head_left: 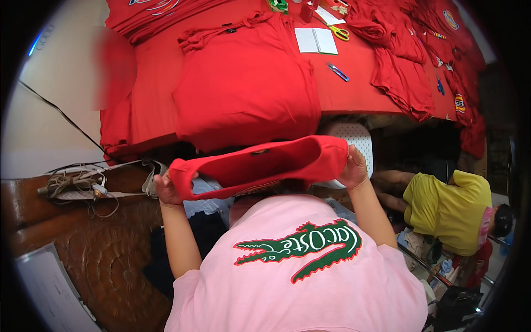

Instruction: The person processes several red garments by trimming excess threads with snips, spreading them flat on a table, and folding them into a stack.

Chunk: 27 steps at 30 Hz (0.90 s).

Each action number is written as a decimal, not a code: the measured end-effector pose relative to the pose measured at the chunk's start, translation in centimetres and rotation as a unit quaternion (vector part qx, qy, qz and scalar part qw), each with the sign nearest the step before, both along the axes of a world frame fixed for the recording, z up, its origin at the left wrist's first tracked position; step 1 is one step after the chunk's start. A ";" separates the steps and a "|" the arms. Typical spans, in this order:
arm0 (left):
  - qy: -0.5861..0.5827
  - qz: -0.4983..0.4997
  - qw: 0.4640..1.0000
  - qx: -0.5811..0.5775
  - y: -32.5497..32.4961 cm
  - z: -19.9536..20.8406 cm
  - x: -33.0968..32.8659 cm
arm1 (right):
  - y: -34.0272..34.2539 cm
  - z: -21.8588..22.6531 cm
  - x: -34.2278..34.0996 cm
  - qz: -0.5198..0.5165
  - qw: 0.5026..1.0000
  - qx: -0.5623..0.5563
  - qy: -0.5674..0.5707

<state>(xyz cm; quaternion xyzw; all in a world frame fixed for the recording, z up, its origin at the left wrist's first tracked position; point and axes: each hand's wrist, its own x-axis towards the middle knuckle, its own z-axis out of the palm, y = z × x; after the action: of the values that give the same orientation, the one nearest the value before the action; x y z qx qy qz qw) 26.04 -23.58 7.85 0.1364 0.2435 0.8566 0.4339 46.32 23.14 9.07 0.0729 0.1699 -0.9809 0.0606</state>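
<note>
Head view: one red shirt (250,170) is stretched sideways between two grips, its wide opening facing up and a small dark label at the far edge. The left grip (167,188) is closed on the shirt's left end; the right grip (354,166) pinches its right end, slightly higher in view. The cloth spans the gap between them, in front of the wearer's pink shirt (310,293) and just short of the red counter (359,88). On that counter lie one red garment pile (249,83), its layers uncountable, one open notebook (310,41), one pair of yellow-handled scissors (341,34) and, nearest the notebook, one blue thread snip (338,72).
</note>
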 end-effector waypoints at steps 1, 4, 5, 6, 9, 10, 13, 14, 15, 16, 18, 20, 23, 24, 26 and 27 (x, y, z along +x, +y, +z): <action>-0.009 -0.076 0.997 0.034 0.9 1.5 -1.2 | 0.7 -0.1 -0.8 0.051 0.997 0.056 0.000; 0.029 -0.237 0.971 -0.014 2.6 2.8 -5.0 | -0.4 3.1 -5.5 0.221 0.938 0.245 -0.104; 0.062 -0.263 0.962 -0.047 2.4 2.7 -6.1 | 0.2 3.2 -6.6 0.190 0.950 0.237 -0.067; 0.089 -0.203 0.975 -0.012 3.1 3.3 -7.1 | 1.3 3.5 -7.5 0.156 0.960 0.231 -0.036; 0.125 -0.120 0.983 0.057 1.5 6.2 -11.5 | 4.7 4.4 -10.0 -0.006 0.978 0.200 0.057; 0.130 -0.087 0.984 0.090 0.6 6.6 -13.1 | 6.1 5.0 -10.9 -0.033 0.971 0.212 0.101; 0.190 -0.082 0.971 0.117 1.1 10.4 -19.7 | 6.8 12.0 -20.2 0.032 0.911 0.274 0.306; 0.211 -0.092 0.965 0.125 2.8 12.6 -22.3 | 5.9 12.9 -22.4 -0.009 0.929 0.224 0.294; 0.234 -0.101 0.958 0.134 4.8 14.8 -24.6 | 5.5 13.4 -23.9 -0.050 0.942 0.173 0.283; 0.256 -0.112 0.949 0.144 6.6 16.3 -26.9 | 6.0 13.6 -25.3 -0.084 0.950 0.166 0.251; 0.261 -0.107 0.948 0.149 8.8 16.8 -30.3 | 7.4 14.5 -28.8 -0.106 0.948 0.169 0.246; 0.226 -0.073 0.961 0.140 10.1 16.4 -32.9 | 8.2 14.7 -31.5 -0.098 0.953 0.187 0.217; 0.145 -0.060 0.979 0.129 11.6 15.3 -35.3 | 8.4 14.7 -34.5 -0.088 0.954 0.229 0.173; 0.142 -0.038 0.985 0.089 12.0 15.1 -36.3 | 8.7 14.6 -35.6 -0.083 0.955 0.242 0.148; 0.089 -0.012 0.995 0.044 13.2 13.8 -38.9 | 10.5 14.0 -38.5 -0.044 0.961 0.238 0.130; 0.067 0.000 0.998 0.019 13.8 13.4 -40.3 | 11.4 13.4 -40.2 -0.027 0.966 0.224 0.122</action>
<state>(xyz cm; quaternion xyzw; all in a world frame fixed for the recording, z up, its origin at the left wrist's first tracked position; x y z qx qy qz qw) -14.28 -9.77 21.22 0.2014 0.2554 0.8502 0.4139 6.12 34.49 22.49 -0.0315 0.3896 -0.9204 -0.0051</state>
